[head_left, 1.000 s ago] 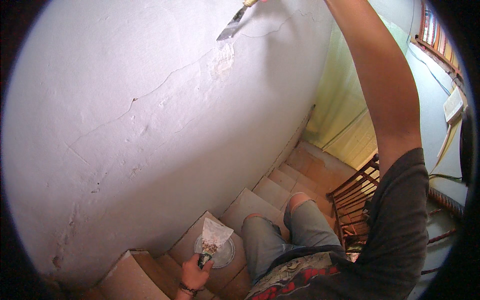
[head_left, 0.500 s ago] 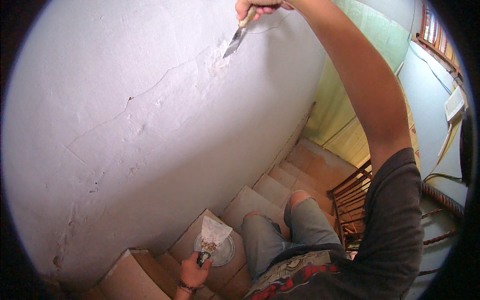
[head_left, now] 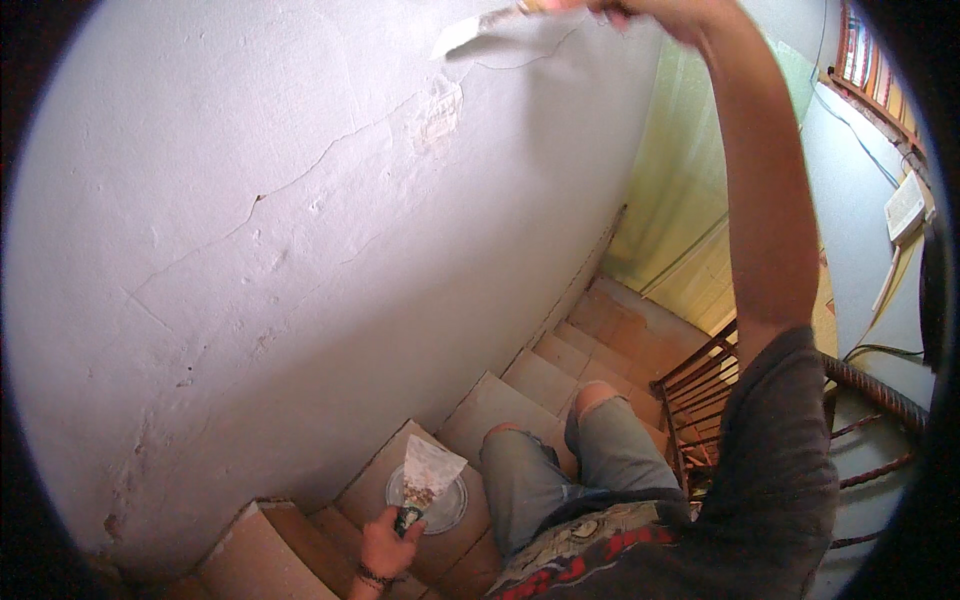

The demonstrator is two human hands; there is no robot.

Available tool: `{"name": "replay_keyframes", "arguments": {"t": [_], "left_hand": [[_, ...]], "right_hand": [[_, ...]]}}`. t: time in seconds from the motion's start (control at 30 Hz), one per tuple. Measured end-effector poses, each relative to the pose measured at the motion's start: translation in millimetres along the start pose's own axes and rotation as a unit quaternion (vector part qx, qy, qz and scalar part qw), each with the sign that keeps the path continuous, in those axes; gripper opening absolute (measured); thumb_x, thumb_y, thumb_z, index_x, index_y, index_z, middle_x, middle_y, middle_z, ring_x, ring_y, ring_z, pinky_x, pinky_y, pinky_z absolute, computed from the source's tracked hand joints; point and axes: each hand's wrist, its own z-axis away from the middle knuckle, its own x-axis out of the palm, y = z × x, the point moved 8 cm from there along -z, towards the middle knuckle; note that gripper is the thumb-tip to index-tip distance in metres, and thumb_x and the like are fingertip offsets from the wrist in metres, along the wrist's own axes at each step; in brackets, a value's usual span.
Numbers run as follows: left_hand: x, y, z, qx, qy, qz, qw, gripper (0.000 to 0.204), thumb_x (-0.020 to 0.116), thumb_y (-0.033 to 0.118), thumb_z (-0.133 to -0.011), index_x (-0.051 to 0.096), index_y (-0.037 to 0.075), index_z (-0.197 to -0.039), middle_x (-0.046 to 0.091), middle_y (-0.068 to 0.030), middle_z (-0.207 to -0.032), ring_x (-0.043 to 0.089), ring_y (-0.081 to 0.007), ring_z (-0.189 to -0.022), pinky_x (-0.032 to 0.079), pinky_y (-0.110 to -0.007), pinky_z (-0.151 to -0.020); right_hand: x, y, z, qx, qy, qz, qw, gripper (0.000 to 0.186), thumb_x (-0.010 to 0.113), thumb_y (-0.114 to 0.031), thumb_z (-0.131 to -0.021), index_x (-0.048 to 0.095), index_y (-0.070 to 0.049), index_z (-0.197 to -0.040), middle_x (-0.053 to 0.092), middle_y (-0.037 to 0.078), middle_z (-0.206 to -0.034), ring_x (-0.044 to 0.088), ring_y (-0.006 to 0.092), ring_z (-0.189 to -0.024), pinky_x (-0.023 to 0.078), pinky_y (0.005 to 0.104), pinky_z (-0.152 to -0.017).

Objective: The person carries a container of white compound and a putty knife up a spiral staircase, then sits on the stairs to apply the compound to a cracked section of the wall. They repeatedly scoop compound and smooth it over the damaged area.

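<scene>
Up at the top, my right hand is closed on the handle of a putty knife, whose pale, motion-blurred blade is at the white wall, just above a rough patch along a long crack. Low in the view, my left hand grips a second, wider putty knife by its dark handle; its blade carries whitish material and crumbs. Behind that blade, a round pale tub or lid sits on a tiled step.
Tiled stairs descend beside the wall, under my bent legs, toward a translucent yellow-green panel. A rusty metal railing runs on the right. A white box with cables and a barred window are at upper right.
Over the last second, my right hand moved left and down with its knife, then back up and rightward. My left hand has barely moved.
</scene>
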Motion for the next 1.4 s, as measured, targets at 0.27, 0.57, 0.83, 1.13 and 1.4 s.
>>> {"name": "replay_keyframes", "arguments": {"t": [0.27,0.57,0.83,1.13,1.4], "left_hand": [[1.7,-1.8,-2.7,0.010,-0.010,0.012,1.000,0.035,0.074,0.034,-0.076,0.061,0.002,-0.086,0.064,-0.0218,-0.074,0.064,-0.0411,-0.073,0.051,-0.045,-0.063],[-3.1,7.8,2.9,0.031,0.021,0.049,0.998,0.032,0.074,0.028,-0.077,0.061,0.000,-0.085,0.064,-0.0206,-0.072,0.065,-0.0383,-0.070,0.050,-0.041,-0.061],[-5.6,14.0,7.5,0.022,0.038,0.072,0.996,0.031,0.074,0.025,-0.076,0.060,-0.001,-0.083,0.062,-0.0214,-0.068,0.064,-0.0377,-0.066,0.048,-0.040,-0.058],[-3.7,19.3,14.4,0.027,0.080,0.076,0.994,0.030,0.074,0.024,-0.077,0.059,-0.001,-0.083,0.062,-0.0198,-0.066,0.065,-0.0357,-0.064,0.048,-0.040,-0.056],[-15.2,45.4,39.6,0.083,0.224,0.105,0.965,0.022,0.072,0.013,-0.078,0.055,-0.001,-0.080,0.062,-0.0155,-0.065,0.064,-0.0284,-0.058,0.048,-0.037,-0.055]], "right_hand": [[88.9,82.0,99.8,-0.029,0.213,0.063,0.975,0.037,0.073,-0.013,-0.075,0.066,-0.006,-0.111,0.070,0.012,-0.097,0.065,0.0232,-0.076,0.052,0.0343,-0.072],[138.2,36.3,93.7,-0.030,0.271,0.089,0.958,0.036,0.068,-0.005,-0.072,0.066,-0.007,-0.108,0.066,0.017,-0.095,0.063,0.0364,-0.084,0.051,0.0425,-0.076],[166.8,11.3,106.1,-0.034,0.299,-0.028,0.953,0.035,0.067,-0.001,-0.073,0.063,0.000,-0.108,0.064,0.019,-0.097,0.062,0.0370,-0.087,0.050,0.0434,-0.077],[192.6,6.6,122.0,-0.043,0.349,-0.097,0.931,0.037,0.062,0.000,-0.077,0.058,0.001,-0.114,0.061,0.022,-0.105,0.061,0.0386,-0.092,0.049,0.0429,-0.081],[212.5,5.6,147.0,-0.086,0.375,-0.131,0.914,0.052,0.065,-0.001,-0.078,0.050,0.004,-0.127,0.054,0.024,-0.118,0.058,0.0376,-0.101,0.049,0.0407,-0.085]]}}
